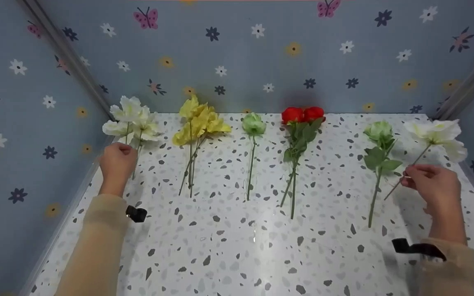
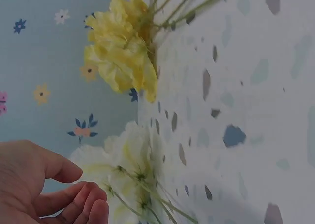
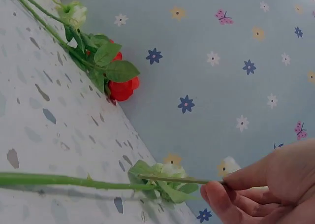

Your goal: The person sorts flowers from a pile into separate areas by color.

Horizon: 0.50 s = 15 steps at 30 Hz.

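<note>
My right hand (image 1: 438,185) pinches the thin stem of a white flower (image 1: 436,137) between thumb and fingers. In the right wrist view, the pinched stem (image 3: 179,179) crosses in front of a green rose (image 3: 170,172). That green rose (image 1: 379,131) lies on the table just left of the hand. At the far left my left hand (image 1: 117,164) hovers by a bunch of white flowers (image 1: 132,117). Its fingers are loosely curled. In the left wrist view, a gap shows between thumb and fingers (image 2: 93,199), and the white flowers (image 2: 130,170) lie beyond them.
Between the hands, yellow flowers (image 1: 198,123), a single green rose (image 1: 253,124) and red roses (image 1: 303,115) lie in a row on the speckled table (image 1: 220,255). Their heads point toward the patterned back wall (image 1: 245,53). Side walls (image 1: 15,115) border the table.
</note>
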Tool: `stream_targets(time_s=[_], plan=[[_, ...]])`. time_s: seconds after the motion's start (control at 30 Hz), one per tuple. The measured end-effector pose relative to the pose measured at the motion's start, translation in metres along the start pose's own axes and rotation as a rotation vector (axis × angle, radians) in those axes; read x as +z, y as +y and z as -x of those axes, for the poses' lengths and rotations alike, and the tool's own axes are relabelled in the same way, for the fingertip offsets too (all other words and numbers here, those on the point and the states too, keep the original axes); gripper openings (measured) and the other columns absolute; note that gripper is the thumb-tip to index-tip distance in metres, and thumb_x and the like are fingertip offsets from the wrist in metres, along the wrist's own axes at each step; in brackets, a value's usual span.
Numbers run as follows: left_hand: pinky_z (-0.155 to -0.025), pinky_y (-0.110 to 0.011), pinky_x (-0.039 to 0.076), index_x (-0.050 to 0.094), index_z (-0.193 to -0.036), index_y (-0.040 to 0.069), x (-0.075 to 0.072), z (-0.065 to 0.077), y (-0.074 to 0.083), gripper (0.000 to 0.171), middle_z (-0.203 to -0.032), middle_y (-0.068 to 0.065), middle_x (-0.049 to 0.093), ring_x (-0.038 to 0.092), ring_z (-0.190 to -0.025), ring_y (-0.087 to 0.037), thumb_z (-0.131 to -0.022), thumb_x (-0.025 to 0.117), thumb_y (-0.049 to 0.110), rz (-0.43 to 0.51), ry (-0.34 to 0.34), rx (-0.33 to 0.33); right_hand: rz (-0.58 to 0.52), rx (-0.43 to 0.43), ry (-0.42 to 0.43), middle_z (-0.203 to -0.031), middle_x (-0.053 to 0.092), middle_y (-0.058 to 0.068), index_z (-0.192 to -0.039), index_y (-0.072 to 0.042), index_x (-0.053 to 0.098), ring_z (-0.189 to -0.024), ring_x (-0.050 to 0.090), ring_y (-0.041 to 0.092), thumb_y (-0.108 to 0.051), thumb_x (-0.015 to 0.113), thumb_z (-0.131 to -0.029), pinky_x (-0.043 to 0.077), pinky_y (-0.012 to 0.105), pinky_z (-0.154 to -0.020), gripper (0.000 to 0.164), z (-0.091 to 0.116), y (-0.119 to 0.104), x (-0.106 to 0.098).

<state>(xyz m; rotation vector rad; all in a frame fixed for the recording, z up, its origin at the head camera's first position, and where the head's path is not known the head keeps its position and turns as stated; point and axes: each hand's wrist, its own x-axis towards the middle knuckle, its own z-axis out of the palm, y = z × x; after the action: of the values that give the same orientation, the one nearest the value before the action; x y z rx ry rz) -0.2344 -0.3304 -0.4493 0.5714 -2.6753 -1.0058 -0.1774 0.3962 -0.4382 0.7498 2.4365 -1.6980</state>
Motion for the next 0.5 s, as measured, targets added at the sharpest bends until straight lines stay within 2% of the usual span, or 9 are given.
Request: stream_targets(time_s=[0.03,0.1,0.17,0.27,0.4,0.5], plan=[[-0.084,-0.049,0.051,0.068,-0.118,-0.001,0.002,0.003,0.007,0.036,-0.111,-0.021,0.066,0.062,-0.097,-0.036,-0.098,0.052,0.024,0.023,0.004,0.003,-0.055,-0.042,0.014,-0.095,0.072,-0.011,-0.125,-0.018,0.058,-0.087,0.073,0.007,-0.043,0.067,-0.095,0.047,0.055,-0.102,0.04,0.002,-0.003,0.003],[-0.081,-0.043,0.052,0.069,-0.119,0.001,0.007,0.01,0.022,0.036,-0.111,-0.018,0.067,0.063,-0.096,-0.032,-0.099,0.053,0.026,0.08,0.015,0.008,-0.156,-0.141,0.037,-0.096,0.07,-0.006,-0.126,-0.01,0.059,-0.082,0.073,0.01,-0.031,0.068,-0.096,0.057,0.034,-0.089,0.037,0.006,-0.01,0.012],[-0.077,-0.038,0.052,0.07,-0.119,0.003,0.015,0.018,0.038,0.034,-0.109,-0.014,0.069,0.064,-0.093,-0.028,-0.099,0.056,0.026,0.143,0.024,0.016,-0.266,-0.226,0.032,-0.097,0.07,-0.001,-0.124,-0.005,0.06,-0.078,0.073,0.013,-0.021,0.069,-0.096,0.06,0.025,-0.072,0.033,0.01,-0.016,0.022],[-0.074,-0.034,0.052,0.07,-0.117,0.007,0.031,0.034,0.064,0.029,-0.107,-0.009,0.068,0.065,-0.091,-0.024,-0.098,0.059,0.025,0.25,-0.002,0.035,-0.374,-0.318,-0.007,-0.1,0.068,0.005,-0.125,0.002,0.06,-0.077,0.073,0.016,-0.013,0.07,-0.095,0.06,0.025,-0.07,0.035,0.017,-0.025,0.037],[-0.078,-0.034,0.054,0.072,-0.113,0.009,0.058,0.062,0.099,0.023,-0.104,-0.006,0.069,0.065,-0.093,-0.02,-0.095,0.064,0.022,0.375,-0.071,0.089,-0.395,-0.384,-0.077,-0.102,0.069,0.009,-0.126,0.005,0.06,-0.081,0.074,0.018,-0.012,0.07,-0.094,0.06,0.028,-0.074,0.037,0.028,-0.034,0.06],[-0.08,-0.033,0.055,0.073,-0.11,0.009,0.08,0.083,0.123,0.02,-0.101,-0.005,0.07,0.066,-0.092,-0.019,-0.093,0.068,0.018,0.456,-0.109,0.137,-0.357,-0.436,-0.128,-0.103,0.07,0.011,-0.127,0.007,0.06,-0.084,0.074,0.019,-0.015,0.07,-0.095,0.06,0.03,-0.076,0.039,0.036,-0.038,0.078]])
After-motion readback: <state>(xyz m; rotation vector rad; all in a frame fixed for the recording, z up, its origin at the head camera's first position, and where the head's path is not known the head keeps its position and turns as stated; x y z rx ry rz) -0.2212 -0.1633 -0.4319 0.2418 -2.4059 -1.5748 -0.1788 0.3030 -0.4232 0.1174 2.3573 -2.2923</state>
